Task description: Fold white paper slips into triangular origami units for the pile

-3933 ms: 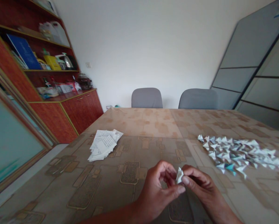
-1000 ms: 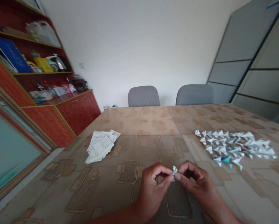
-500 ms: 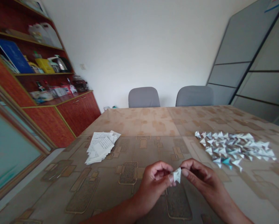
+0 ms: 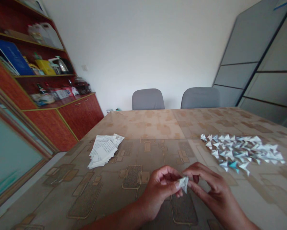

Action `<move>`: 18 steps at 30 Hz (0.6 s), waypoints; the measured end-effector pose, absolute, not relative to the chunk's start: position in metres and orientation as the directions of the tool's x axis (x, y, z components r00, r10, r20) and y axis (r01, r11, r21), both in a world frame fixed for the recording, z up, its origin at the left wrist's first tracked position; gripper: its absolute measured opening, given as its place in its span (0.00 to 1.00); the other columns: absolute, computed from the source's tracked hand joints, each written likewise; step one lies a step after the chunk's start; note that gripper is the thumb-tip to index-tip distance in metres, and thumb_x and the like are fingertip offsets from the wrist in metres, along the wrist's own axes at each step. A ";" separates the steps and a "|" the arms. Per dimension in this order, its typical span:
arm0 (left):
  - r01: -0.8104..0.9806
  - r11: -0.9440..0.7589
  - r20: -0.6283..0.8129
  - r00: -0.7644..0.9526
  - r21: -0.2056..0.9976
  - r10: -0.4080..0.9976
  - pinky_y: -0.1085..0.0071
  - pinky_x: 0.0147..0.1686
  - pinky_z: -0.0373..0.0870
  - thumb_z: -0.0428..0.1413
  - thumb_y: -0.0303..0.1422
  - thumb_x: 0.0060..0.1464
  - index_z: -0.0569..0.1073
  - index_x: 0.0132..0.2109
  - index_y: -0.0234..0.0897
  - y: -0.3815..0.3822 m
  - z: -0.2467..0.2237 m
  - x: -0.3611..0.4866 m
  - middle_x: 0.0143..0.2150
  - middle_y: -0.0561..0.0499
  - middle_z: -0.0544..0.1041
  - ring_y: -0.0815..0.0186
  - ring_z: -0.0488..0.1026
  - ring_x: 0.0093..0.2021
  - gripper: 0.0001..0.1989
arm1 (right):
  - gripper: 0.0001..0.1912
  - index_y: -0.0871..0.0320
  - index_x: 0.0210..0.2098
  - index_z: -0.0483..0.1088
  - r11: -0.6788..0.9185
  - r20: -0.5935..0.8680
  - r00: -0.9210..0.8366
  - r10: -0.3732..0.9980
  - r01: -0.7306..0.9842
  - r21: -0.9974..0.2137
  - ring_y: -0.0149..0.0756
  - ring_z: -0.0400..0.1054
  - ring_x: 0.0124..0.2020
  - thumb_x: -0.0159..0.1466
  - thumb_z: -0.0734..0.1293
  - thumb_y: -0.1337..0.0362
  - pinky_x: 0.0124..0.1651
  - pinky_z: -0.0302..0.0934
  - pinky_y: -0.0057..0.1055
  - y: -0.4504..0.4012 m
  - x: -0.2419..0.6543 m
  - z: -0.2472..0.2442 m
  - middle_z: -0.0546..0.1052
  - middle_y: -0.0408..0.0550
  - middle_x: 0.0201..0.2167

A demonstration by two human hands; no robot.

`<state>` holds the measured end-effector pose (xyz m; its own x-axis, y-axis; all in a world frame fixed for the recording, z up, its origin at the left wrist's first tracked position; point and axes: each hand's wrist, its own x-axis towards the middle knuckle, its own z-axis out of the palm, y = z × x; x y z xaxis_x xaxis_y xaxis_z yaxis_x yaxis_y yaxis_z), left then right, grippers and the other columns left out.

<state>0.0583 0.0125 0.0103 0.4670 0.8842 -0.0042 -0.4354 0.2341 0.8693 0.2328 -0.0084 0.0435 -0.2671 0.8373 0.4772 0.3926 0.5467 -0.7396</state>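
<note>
A small folded piece of pale paper [image 4: 184, 184] is pinched between the thumb and fingers of my left hand [image 4: 161, 188]. My right hand [image 4: 209, 187] is at the paper's right side, its thumb and index finger slightly apart around the edge, touching or nearly touching it. On the table's left lies a loose stack of printed paper slips [image 4: 104, 150]. Over on the right, several small folded paper pieces [image 4: 244, 150] stand in rows, one of them teal [image 4: 233, 164].
The table [image 4: 145, 124] has a patterned cover. Two grey chairs [image 4: 148, 99] stand behind its far edge. A red wooden cabinet [image 4: 80, 115] with filled shelves is at the left, and a grey wardrobe [image 4: 241, 48] at the right.
The folded paper has turned and shifted slightly right and down. My right hand's fingers have spread a little and loosened around its edge.
</note>
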 end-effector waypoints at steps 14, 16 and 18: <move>-0.501 0.320 -0.063 0.465 0.804 0.883 0.75 0.25 0.63 0.68 0.32 0.42 0.70 0.31 0.32 0.012 0.009 0.059 0.24 0.53 0.73 0.72 0.69 0.22 0.14 | 0.03 0.53 0.34 0.73 0.578 0.506 -0.278 0.816 0.395 -0.714 0.33 0.67 0.28 0.63 0.67 0.68 0.31 0.62 0.28 -0.005 0.235 0.041 0.73 0.42 0.26; -0.513 0.355 -0.081 0.480 0.781 0.873 0.75 0.25 0.63 0.68 0.31 0.41 0.71 0.30 0.32 0.012 0.010 0.060 0.23 0.53 0.73 0.72 0.69 0.22 0.14 | 0.03 0.53 0.36 0.73 0.560 0.496 -0.261 0.828 0.368 -0.742 0.32 0.66 0.28 0.62 0.68 0.67 0.32 0.62 0.28 -0.004 0.234 0.040 0.72 0.41 0.27; -0.523 0.387 -0.093 0.501 0.759 0.860 0.75 0.24 0.63 0.68 0.30 0.40 0.71 0.30 0.31 0.012 0.009 0.060 0.23 0.53 0.73 0.73 0.69 0.21 0.14 | 0.03 0.53 0.37 0.73 0.537 0.472 -0.259 0.842 0.341 -0.771 0.32 0.66 0.28 0.62 0.68 0.66 0.32 0.62 0.28 -0.003 0.234 0.039 0.72 0.41 0.27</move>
